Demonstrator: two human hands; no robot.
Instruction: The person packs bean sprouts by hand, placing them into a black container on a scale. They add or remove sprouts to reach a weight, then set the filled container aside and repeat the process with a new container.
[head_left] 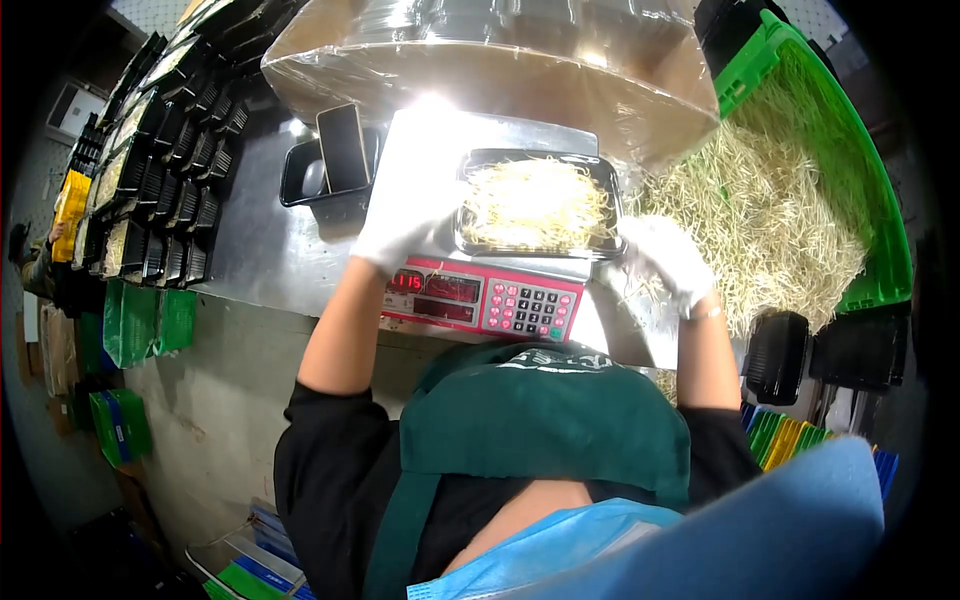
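Note:
A black plastic tray (465, 237) filled with pale bean sprouts (540, 205) sits over the metal platform of a red weighing scale (485, 300). The scale's lit display ends in 115. My left hand (408, 237), in a white glove, is at the tray's left end; glare washes out its fingers. At the opposite end my right hand (668, 262), also gloved, has its fingers closed at the tray's right rim. A few loose sprouts lie beneath that hand.
To the right, a tipped green crate (890, 230) spills a large heap of sprouts (770, 210). Stacked filled trays (150, 190) line the left side. A phone (343, 148) leans in a black container (300, 175). Clear plastic wrapping (480, 75) stands behind the scale. Black trays (778, 357) are at right.

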